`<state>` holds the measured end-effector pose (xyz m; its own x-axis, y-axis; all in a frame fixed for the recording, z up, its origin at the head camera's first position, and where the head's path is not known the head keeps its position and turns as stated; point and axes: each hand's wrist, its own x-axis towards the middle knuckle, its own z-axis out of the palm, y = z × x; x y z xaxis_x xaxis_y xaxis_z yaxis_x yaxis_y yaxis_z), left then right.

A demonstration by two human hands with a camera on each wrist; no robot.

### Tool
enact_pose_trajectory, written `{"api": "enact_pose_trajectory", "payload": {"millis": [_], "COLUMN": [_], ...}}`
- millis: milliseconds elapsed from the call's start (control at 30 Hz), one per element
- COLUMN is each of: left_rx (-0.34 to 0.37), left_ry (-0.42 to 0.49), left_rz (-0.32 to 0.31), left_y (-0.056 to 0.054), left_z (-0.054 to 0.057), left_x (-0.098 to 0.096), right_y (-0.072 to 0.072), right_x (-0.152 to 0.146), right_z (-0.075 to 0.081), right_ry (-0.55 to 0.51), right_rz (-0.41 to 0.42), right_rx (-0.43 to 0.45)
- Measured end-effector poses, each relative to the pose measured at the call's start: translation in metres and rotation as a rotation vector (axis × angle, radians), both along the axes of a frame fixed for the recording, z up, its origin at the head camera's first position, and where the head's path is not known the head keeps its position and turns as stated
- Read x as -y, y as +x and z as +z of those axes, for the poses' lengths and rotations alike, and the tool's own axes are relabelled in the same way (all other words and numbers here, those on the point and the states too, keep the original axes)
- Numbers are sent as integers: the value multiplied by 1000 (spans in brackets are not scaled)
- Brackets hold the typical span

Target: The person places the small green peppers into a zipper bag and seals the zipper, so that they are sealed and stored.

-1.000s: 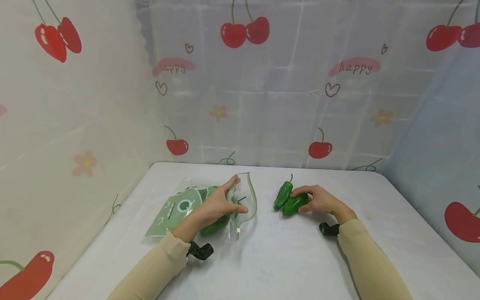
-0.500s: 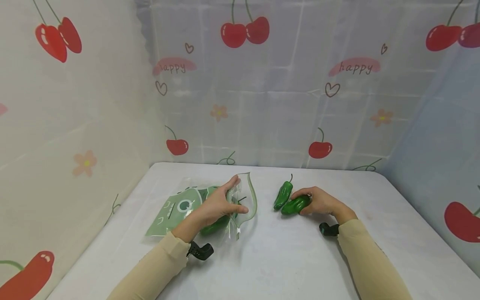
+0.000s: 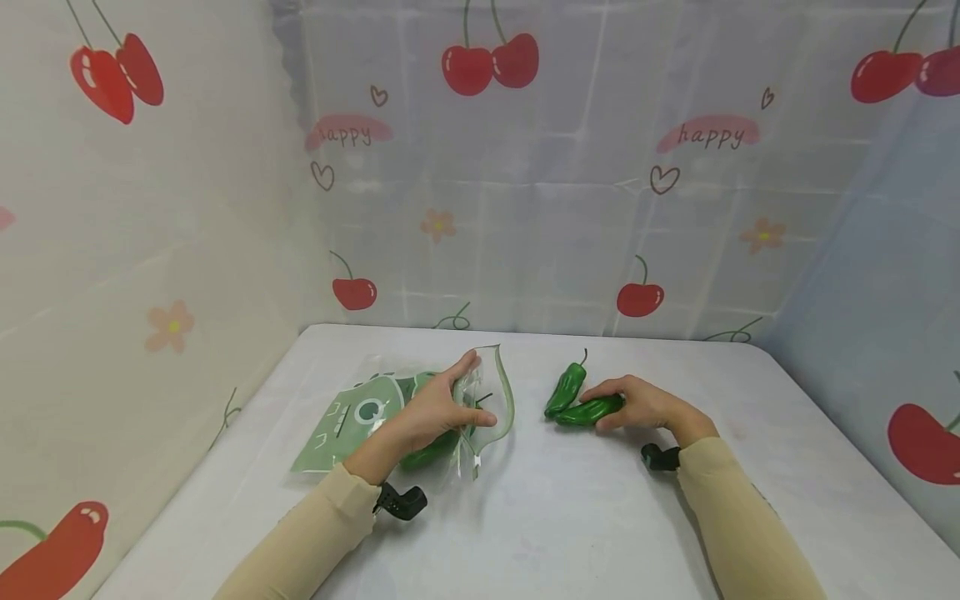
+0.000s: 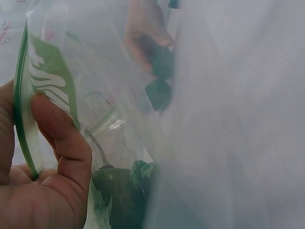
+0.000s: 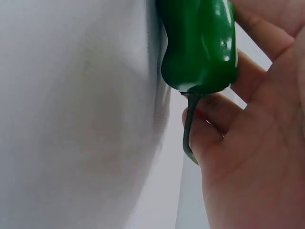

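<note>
On the left of the table, in the head view, lies a clear zip bag (image 3: 330,437) printed with a green cartoon face. My left hand (image 3: 429,415) holds its mouth apart, with index finger and thumb spread; the other fingers are partly hidden. Inside the bag is at least one green pepper (image 3: 431,452), its stem near the opening. To the right, my right hand (image 3: 647,406) grips a long green pepper (image 3: 588,412) between thumb and fingers. The right wrist view shows its stem end (image 5: 190,129) toward the palm. A second loose pepper (image 3: 566,390) touches its far tip.
A white table (image 3: 517,533) carries everything. Cherry-printed curtains (image 3: 480,208) rise behind and at both sides. Dark wrist cameras (image 3: 401,502) are strapped below both sleeves.
The pepper in my right hand has turned from slanting to nearly level, and its tip has slid left against the other pepper's lower end. My left hand and the bag stay put.
</note>
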<state>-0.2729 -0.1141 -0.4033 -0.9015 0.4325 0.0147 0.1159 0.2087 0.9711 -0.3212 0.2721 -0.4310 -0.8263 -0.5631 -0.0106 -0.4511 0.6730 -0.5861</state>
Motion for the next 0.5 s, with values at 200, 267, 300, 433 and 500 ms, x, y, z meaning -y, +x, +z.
{"api": "enact_pose_trajectory", "payload": {"millis": [200,267,300,433,500], "left_rx": [0,-2,-3,-10,-10], "left_ry": [-2,-2,-2,-5,-5], "left_rz": [3,3,4,4,5], "left_y": [0,0,0,-1,-1], "left_z": [-2,-1,-1,0,0], "left_x": [0,1,1,1,1], "right_y": [0,0,0,2,2], "right_x": [3,6,7,14,18], "right_z": [0,1,2,7,8], "right_ry": [-5,6,11,32,34], "right_rz": [-5,-20,-32,-85,-115], "right_rx": [-16,-25,-27,-34,-34]}}
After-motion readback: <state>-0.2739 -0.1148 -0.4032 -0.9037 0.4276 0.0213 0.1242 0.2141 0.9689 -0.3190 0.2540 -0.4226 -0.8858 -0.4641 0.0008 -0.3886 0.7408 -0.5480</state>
